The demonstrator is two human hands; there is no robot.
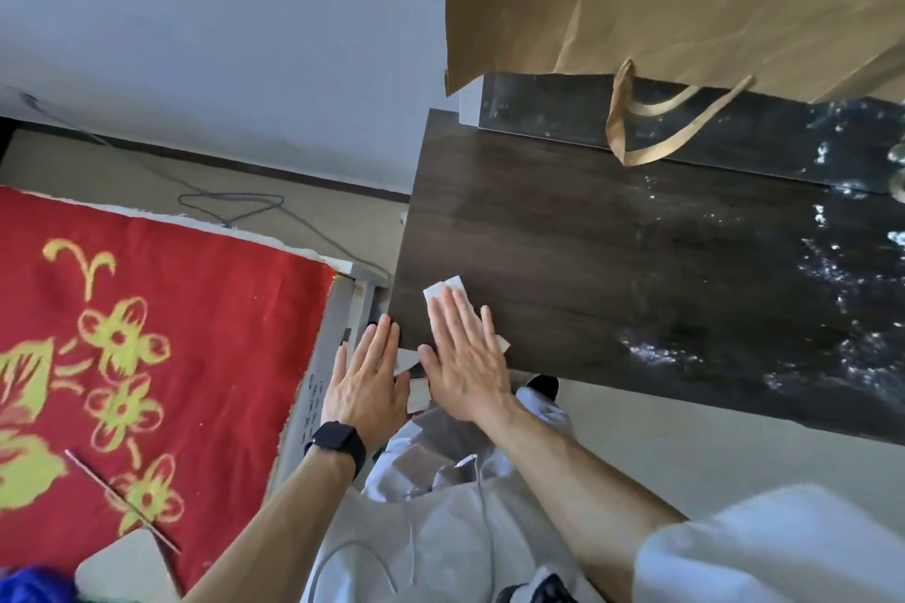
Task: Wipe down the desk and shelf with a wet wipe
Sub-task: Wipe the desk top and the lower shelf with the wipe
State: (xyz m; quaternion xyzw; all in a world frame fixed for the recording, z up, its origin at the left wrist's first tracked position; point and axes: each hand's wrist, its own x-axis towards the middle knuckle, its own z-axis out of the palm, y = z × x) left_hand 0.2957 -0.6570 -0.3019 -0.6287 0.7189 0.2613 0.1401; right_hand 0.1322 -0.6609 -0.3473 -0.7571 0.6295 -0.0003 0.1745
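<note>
The dark wood desk (612,269) fills the right half of the head view, with wet streaks glinting on its right side. A white wet wipe (443,291) lies flat near the desk's front left corner. My right hand (465,365) presses on it with straight fingers, so most of the wipe is hidden under the palm. Just off the desk's left edge hovers my left hand (367,382), flat and empty, a black watch on its wrist. The raised dark shelf ledge (563,113) runs along the back of the desk.
A brown paper bag (685,0) sits on the ledge, its handles hanging over the desk. A red bed cover with yellow flowers (147,333) lies to the left. A grey cable (230,206) trails on the floor. A white bag (440,480) sits below my hands.
</note>
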